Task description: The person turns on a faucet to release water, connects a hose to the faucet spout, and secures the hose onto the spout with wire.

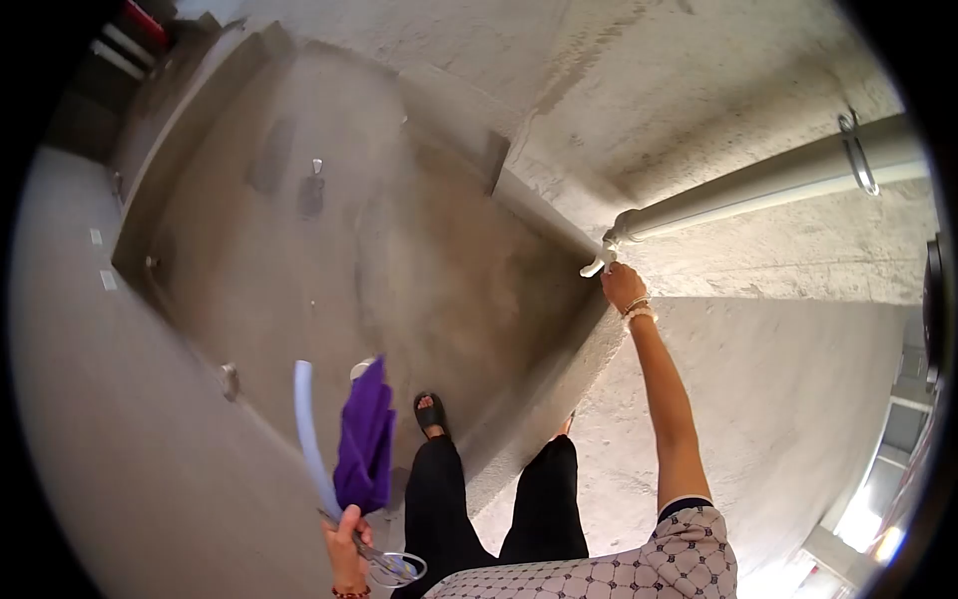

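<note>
My left hand [346, 544], low in the view, is closed around several things. A folded purple cloth [367, 439] rises from it beside a pale, slightly curved tube [311, 429]. Below the fingers shows a looped metal wire piece [394, 567], its exact kind unclear. My right arm reaches forward, and my right hand [624, 286] has its fingers closed at a white tap [602, 262]. The tap sits at the end of a thick pale pipe [738, 195]; part of its handle is hidden by my fingers.
A metal ring [857, 153] hangs around the pipe. A low ledge [539, 409] runs between my feet, bordering a bare concrete floor [299, 250]. Small fittings [230, 381] stick out along the left wall. Bright openings show at lower right.
</note>
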A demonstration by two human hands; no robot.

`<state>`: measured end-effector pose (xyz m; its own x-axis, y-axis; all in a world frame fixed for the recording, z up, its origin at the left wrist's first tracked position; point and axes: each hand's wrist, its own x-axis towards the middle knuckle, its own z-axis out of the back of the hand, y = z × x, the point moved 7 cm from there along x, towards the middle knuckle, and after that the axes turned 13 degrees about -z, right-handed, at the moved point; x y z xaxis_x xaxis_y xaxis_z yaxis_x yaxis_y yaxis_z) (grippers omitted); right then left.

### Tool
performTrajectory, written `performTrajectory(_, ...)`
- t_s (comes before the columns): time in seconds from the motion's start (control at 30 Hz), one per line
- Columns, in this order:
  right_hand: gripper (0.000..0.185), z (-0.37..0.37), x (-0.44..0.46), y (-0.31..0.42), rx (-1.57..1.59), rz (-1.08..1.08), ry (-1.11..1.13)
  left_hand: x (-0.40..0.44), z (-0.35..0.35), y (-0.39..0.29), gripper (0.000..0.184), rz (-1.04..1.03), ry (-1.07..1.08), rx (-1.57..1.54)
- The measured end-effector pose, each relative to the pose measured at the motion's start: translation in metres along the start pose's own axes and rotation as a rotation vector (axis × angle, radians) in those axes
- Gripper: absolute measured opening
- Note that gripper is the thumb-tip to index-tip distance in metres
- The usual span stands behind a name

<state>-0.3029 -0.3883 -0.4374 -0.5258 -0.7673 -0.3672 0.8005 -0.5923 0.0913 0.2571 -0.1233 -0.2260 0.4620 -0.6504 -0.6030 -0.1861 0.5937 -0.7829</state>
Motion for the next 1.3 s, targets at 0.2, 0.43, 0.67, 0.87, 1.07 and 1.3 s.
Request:
performTrajectory(0.2, 0.03, 0.027, -0.011, 0.008, -0.077, 0.078, 0.105, -0.005, 0.036, -0.002, 0.021, -0.092, -0.114, 0.062)
performTrajectory(0.43, 0.018, 0.021, -0.004, -0.023, -0.093, 0.369, -0.148, -0.195, 0.022, 0.057, 0.035, -0.05, -0.408, 0.159)
performTrajectory(0.67, 0.011, 0.024, 0.02, -0.004, -0.26, 0.683, -0.301, -0.291, -0.013, 0.057, 0.03, -0.077, -0.573, -0.122)
performTrajectory(0.87, 0.011, 0.029, 0.02, -0.009, -0.296, 0.816, -0.425, -0.346, -0.006, 0.032, 0.025, -0.16, -0.716, -0.155)
performTrajectory(1.07, 0.013, 0.024, 0.018, 0.0, -0.523, 0.688, -0.332, -0.349, -0.022, 0.04, 0.018, -0.129, -0.732, -0.181)
performTrajectory(1.3, 0.023, 0.043, 0.018, 0.028, -0.565, 0.676, -0.172, -0.36, -0.014, 0.052, 0.013, -0.075, -0.844, -0.257)
